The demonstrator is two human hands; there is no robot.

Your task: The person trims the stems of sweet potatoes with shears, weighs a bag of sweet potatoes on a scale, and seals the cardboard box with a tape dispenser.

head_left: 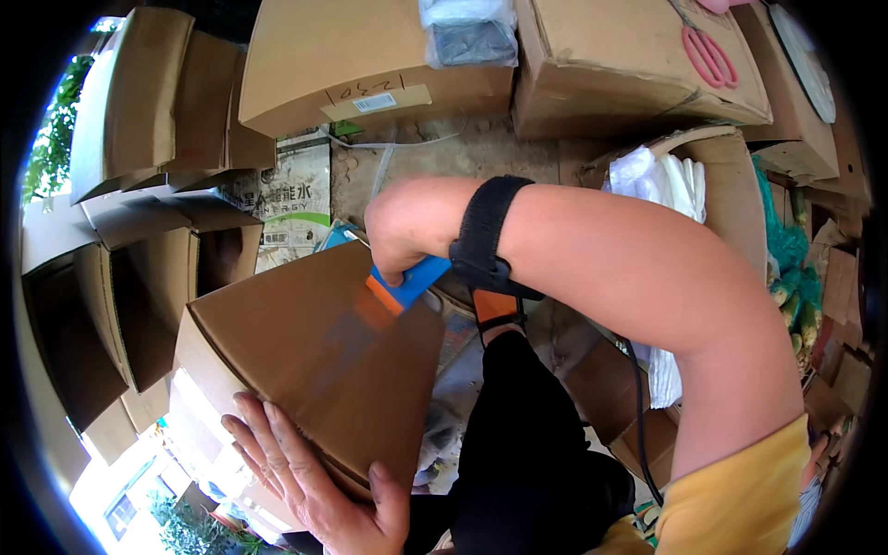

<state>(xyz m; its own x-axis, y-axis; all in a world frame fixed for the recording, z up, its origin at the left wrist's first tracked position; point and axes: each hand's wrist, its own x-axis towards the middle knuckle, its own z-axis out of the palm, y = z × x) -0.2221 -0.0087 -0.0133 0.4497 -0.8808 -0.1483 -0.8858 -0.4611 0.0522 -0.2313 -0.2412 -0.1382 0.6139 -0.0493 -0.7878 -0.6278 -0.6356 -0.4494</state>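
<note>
A closed brown cardboard carton (305,333) stands tilted before me, its broad top face towards me. My right hand (402,236) is bent down over its far edge and grips a blue tool with an orange edge, apparently a packing-tape dispenser (423,277). The tool touches or nearly touches the carton's face; motion blur hides which. A shiny, blurred band on the face near it looks like clear tape. Against the carton's near left edge, my left hand (319,465) lies flat with spread fingers, touching it without gripping anything.
Open cartons (139,291) are stacked on the left. Large closed cartons (333,55) stand ahead, carrying plastic-wrapped packs (472,41) and pink-handled scissors (707,55). White plastic bags (666,180) fill a carton at right, near corn in green netting (791,277). Another person's arm (815,454) shows at the right rim.
</note>
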